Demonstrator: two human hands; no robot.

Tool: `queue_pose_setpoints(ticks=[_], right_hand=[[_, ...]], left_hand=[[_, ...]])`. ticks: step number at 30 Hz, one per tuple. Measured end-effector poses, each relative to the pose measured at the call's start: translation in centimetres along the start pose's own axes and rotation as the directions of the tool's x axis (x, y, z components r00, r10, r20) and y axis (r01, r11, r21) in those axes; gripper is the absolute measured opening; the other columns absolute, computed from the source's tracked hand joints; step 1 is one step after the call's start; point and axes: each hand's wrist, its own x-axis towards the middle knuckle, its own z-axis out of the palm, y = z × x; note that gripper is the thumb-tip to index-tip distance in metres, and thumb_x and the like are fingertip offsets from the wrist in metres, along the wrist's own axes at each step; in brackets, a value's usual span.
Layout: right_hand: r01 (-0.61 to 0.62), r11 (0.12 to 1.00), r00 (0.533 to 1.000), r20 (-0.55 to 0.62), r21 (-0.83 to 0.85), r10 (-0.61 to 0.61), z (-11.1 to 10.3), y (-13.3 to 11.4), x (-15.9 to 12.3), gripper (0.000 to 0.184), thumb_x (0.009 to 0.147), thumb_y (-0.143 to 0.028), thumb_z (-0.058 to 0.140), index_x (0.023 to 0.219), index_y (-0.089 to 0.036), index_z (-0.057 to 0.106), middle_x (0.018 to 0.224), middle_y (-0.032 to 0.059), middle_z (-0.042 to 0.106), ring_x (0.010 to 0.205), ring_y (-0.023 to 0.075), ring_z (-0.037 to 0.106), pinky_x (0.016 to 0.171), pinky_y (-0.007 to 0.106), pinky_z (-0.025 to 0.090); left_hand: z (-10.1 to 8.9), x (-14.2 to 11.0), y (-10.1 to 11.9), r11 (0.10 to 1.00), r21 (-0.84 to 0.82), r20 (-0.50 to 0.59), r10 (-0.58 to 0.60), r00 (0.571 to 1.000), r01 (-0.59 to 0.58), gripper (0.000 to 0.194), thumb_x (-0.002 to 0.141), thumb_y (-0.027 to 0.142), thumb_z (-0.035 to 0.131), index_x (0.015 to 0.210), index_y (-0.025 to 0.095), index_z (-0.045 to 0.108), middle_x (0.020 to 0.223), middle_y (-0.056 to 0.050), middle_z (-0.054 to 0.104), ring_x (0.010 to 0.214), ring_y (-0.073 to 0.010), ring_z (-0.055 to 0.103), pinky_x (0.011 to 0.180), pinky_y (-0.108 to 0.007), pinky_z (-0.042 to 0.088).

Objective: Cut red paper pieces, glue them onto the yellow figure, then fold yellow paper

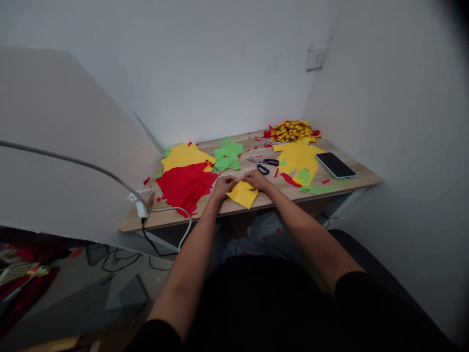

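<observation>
My left hand (pixel 224 187) and my right hand (pixel 255 180) meet near the front edge of the table, fingers closed on the upper edge of a small yellow sheet (pixel 244 196). Whether it is cloth or paper I cannot tell. Its lower corner points toward me, and the fingertips hide part of its top. Just beyond my right hand lie dark-handled scissors (pixel 264 165), their blades apart. To the left of my left hand spreads a large red sheet (pixel 185 186), partly over a yellow one (pixel 186 156).
Green pieces (pixel 227 154) lie mid-table. At the back right, a pile of yellow and red strips (pixel 293 131) sits behind cut yellow sheets (pixel 302 155). A phone (pixel 336 165) rests at the right. A white plug adapter (pixel 141 208) with cables hangs by the left edge.
</observation>
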Motion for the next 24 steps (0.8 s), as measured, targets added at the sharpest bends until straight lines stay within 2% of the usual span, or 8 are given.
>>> queue_pose_setpoints(ticks=[6, 8, 13, 20, 24], right_hand=[[0.065, 0.997, 0.983, -0.168, -0.041, -0.071, -0.39, -0.67, -0.12, 0.037, 0.078, -0.052, 0.058, 0.067, -0.017, 0.061, 0.063, -0.0004, 0.058, 0.062, 0.0140, 0.051, 0.054, 0.024, 0.038], [0.085, 0.995, 0.978, -0.188, -0.046, -0.092, -0.44, -0.80, -0.19, 0.037, 0.079, -0.052, 0.057, 0.070, -0.016, 0.062, 0.066, 0.0004, 0.060, 0.065, 0.0146, 0.052, 0.057, 0.025, 0.039], [0.090, 0.995, 0.983, -0.157, -0.047, -0.097, -0.31, -0.60, -0.19, 0.033, 0.071, -0.048, 0.066, 0.073, -0.016, 0.067, 0.066, 0.0007, 0.062, 0.064, 0.0152, 0.052, 0.057, 0.025, 0.040], [0.084, 0.995, 0.991, -0.098, -0.052, -0.089, -0.43, -0.66, -0.34, 0.033, 0.071, -0.048, 0.065, 0.068, -0.015, 0.067, 0.058, -0.0011, 0.059, 0.056, 0.0134, 0.049, 0.053, 0.025, 0.038], [0.089, 0.994, 0.987, -0.125, -0.065, -0.096, -0.37, -0.77, -0.23, 0.032, 0.075, -0.045, 0.061, 0.068, -0.015, 0.068, 0.061, 0.0010, 0.063, 0.059, 0.0147, 0.052, 0.055, 0.025, 0.039]], left_hand=[[-0.39, 0.23, -0.67, 0.999, -0.019, -0.091, 0.036, 0.995, -0.038, 0.024, 0.094, 0.034, 0.062, 0.104, 0.013, 0.064, 0.096, -0.004, 0.067, 0.080, -0.0147, 0.065, 0.071, -0.032, 0.057], [-0.46, 0.26, -0.79, 0.999, -0.021, -0.108, 0.048, 0.993, -0.050, 0.024, 0.094, 0.035, 0.062, 0.103, 0.013, 0.064, 0.095, -0.004, 0.067, 0.078, -0.0143, 0.065, 0.070, -0.032, 0.057], [-0.38, 0.08, -0.51, 0.998, 0.003, -0.095, 0.061, 0.994, -0.061, 0.025, 0.094, 0.037, 0.062, 0.094, 0.012, 0.065, 0.084, -0.001, 0.066, 0.070, -0.0123, 0.063, 0.066, -0.029, 0.056], [0.09, -0.05, -0.28, 0.998, 0.036, -0.018, 0.048, 0.999, -0.047, 0.024, 0.092, 0.036, 0.064, 0.094, 0.012, 0.066, 0.084, -0.001, 0.068, 0.070, -0.0127, 0.064, 0.067, -0.029, 0.056], [-0.17, 0.02, -0.68, 0.997, 0.062, -0.033, 0.046, 0.998, -0.044, 0.023, 0.093, 0.035, 0.064, 0.096, 0.012, 0.065, 0.087, -0.002, 0.067, 0.073, -0.0131, 0.064, 0.067, -0.030, 0.056]])
